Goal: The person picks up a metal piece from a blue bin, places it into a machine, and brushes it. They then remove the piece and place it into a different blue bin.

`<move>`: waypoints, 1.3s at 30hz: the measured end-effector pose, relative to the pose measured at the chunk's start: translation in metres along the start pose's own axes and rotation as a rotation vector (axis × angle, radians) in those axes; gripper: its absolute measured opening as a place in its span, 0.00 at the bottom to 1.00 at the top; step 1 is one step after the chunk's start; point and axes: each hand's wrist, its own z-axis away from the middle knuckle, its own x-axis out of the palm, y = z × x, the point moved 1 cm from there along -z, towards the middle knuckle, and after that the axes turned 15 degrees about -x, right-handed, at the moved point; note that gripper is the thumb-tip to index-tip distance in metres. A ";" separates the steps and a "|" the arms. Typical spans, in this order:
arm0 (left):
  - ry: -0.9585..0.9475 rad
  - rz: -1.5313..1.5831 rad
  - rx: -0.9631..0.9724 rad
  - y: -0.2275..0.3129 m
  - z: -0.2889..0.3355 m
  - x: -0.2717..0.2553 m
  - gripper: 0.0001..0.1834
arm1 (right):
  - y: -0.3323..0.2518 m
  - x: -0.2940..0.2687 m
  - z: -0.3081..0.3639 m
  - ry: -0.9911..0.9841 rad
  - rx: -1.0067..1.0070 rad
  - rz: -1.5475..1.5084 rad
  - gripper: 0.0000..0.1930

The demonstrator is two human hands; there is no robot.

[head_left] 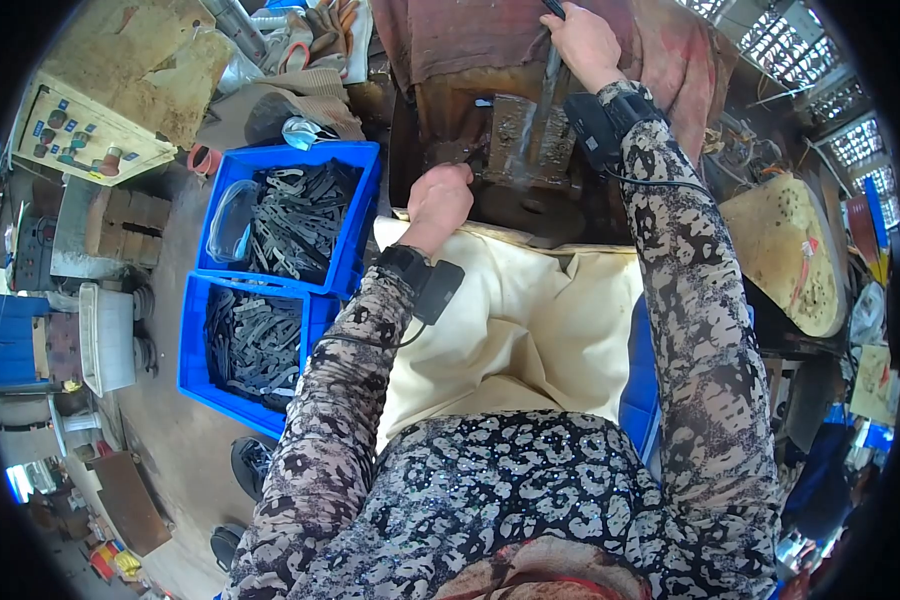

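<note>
At the top of the head view, my right hand [582,48] is closed around a dark handle [553,8]. A metal rod [547,95] slants down below it toward a wet, rusty metal block [530,140]. Lower and to the left, my left hand [440,205] is curled closed at the near left side of this dark machine bed. Its fingertips are turned away, so what they hold is hidden. A round metal disc with a hole [533,205] lies in front of the block. Cream-coloured sheeting [500,310] covers my lap up to the bed's edge.
On my left stand two blue crates [192,335] of dark, narrow metal pieces [305,220]; the farther one also holds a clear plastic tub [232,222]. A control box with knobs [80,135] is at far left. Reddish cloth [470,35] hangs behind the machine. A worn yellowish board [785,255] juts in at right.
</note>
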 end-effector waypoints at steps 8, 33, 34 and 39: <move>-0.024 -0.004 -0.030 0.002 0.000 -0.002 0.12 | -0.003 -0.004 -0.002 -0.043 0.043 0.002 0.12; 0.015 -0.015 0.017 0.001 0.000 -0.001 0.11 | -0.002 -0.003 -0.003 -0.038 0.037 0.002 0.12; 0.015 -0.020 0.024 0.001 0.000 -0.001 0.11 | -0.001 -0.002 -0.003 -0.038 0.037 0.002 0.12; 0.021 -0.013 0.024 0.000 0.000 -0.001 0.11 | -0.001 -0.001 -0.003 -0.009 0.018 0.007 0.12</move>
